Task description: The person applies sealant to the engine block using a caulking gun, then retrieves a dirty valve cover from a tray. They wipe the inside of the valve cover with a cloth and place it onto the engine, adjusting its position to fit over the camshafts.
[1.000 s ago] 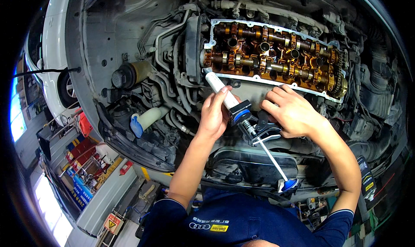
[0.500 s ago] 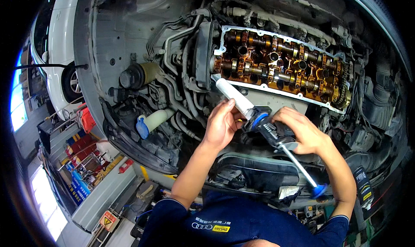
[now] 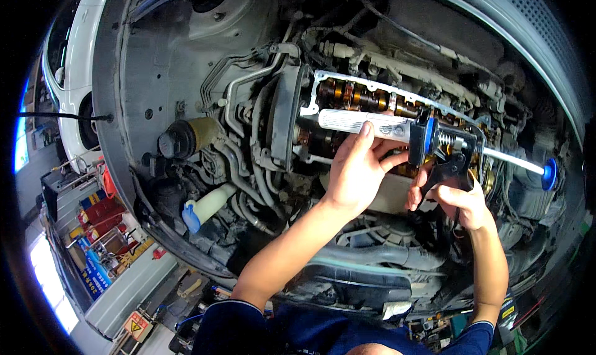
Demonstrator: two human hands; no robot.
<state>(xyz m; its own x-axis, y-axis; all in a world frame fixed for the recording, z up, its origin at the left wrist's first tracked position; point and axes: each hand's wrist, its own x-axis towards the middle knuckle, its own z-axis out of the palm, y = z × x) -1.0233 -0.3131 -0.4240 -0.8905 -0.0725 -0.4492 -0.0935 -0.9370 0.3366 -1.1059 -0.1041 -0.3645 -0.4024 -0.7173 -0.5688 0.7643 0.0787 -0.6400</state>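
Two hands on one gun. We see our left hand (image 3: 355,175) closed around the white tube (image 3: 366,124), thumb on its near face, one fingertip showing past the far edge. Our right hand (image 3: 460,205) is wrapped on the black handle of the gun (image 3: 455,164); some of its fingers are hidden there. Tube and gun lie across the open engine (image 3: 428,108), blunt end to the left, rod (image 3: 512,159) and blue knob (image 3: 549,174) to the right.

Containers: the tube seats in the gun's collar; its wall is opaque, so we cannot tell how full it is. The uncovered engine holds brown, oily camshafts (image 3: 367,98). A pale reservoir (image 3: 216,203) with a blue cap (image 3: 191,217) stands left of our left forearm; level not readable. Beyond it, a tan canister (image 3: 203,133) wears a black cap (image 3: 176,140); contents hidden.

Obscured: tube and hands cover much of the camshafts. Print on the tube is too fine to make out. The far right fades into dark, and our shirt (image 3: 329,327) is cut off by the lower edge.
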